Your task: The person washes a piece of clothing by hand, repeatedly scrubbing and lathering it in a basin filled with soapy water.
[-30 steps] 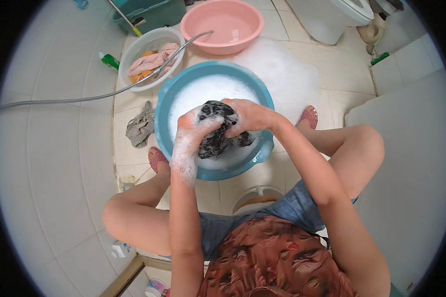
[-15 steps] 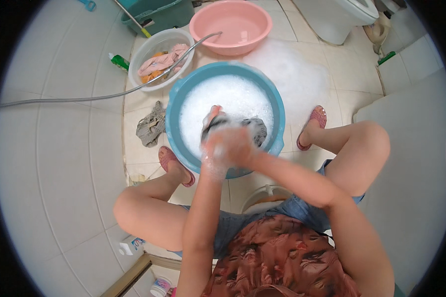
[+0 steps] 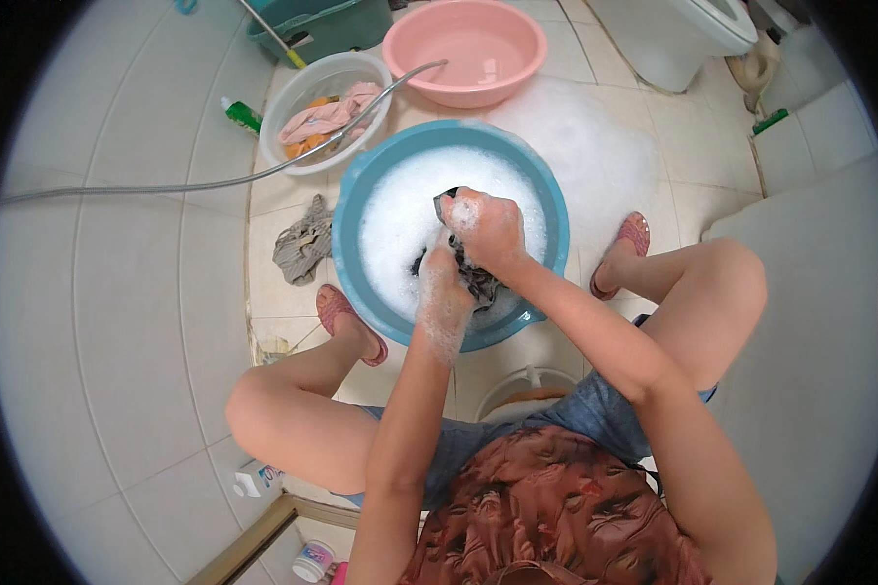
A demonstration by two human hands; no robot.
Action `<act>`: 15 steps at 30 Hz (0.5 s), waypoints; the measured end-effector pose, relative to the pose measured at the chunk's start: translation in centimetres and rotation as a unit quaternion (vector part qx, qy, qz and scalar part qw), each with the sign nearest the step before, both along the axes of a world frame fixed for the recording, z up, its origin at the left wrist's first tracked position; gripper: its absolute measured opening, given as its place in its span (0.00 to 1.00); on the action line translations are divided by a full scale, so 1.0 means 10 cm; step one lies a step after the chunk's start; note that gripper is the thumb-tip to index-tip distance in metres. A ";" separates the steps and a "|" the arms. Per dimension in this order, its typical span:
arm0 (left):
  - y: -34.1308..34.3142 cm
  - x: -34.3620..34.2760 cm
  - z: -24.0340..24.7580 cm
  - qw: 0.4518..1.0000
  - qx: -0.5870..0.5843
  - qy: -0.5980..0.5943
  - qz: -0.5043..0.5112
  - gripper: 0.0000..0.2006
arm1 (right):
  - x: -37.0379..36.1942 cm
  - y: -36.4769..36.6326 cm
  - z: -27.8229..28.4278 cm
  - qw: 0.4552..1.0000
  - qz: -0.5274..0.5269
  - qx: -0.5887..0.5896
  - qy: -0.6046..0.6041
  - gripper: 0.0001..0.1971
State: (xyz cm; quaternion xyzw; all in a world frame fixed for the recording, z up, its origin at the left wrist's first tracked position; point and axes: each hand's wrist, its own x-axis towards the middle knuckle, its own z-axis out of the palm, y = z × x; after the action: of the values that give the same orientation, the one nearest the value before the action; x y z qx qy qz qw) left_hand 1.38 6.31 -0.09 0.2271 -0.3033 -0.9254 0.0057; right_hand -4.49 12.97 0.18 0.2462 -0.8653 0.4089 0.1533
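Over a blue basin (image 3: pixel 351 263) full of white suds, both hands grip a wet dark grey cloth (image 3: pixel 478 284). My right hand (image 3: pixel 488 229) is closed in a fist on it, foam on the knuckles, and a dark bit of the cloth pokes out beyond the fingers. Just nearer to me and to its left, my left hand (image 3: pixel 443 291) is closed on the same cloth, with suds down to the wrist. The cloth bunches between the hands and hangs toward the foam; its kind of garment cannot be made out. The left fingertips are partly hidden.
A grey cloth (image 3: pixel 303 240) lies on the tiles left of the basin. Beyond are a white tub (image 3: pixel 272 136) with pink and orange cloths, a pink basin (image 3: pixel 466 95), and a metal shower hose (image 3: pixel 205 185) crossing the tub. Foam (image 3: pixel 585 136) covers floor at right; a toilet (image 3: pixel 668 44) stands behind.
My right hand has moved up and away from me, off the left one, with part of the cloth. The cloth is now bunched between the two fists.
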 end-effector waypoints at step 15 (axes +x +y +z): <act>-0.44 -0.09 0.15 0.938 -0.290 -0.068 -0.176 0.22 | -0.46 0.30 0.00 0.861 -0.047 -0.238 -0.448 0.20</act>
State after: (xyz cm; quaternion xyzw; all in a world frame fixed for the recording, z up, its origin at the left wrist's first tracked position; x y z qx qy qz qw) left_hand 0.52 1.87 1.40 0.2211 -0.5933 -0.7659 -0.1123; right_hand -9.14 15.94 0.15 -0.0481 -0.7275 0.6608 -0.1782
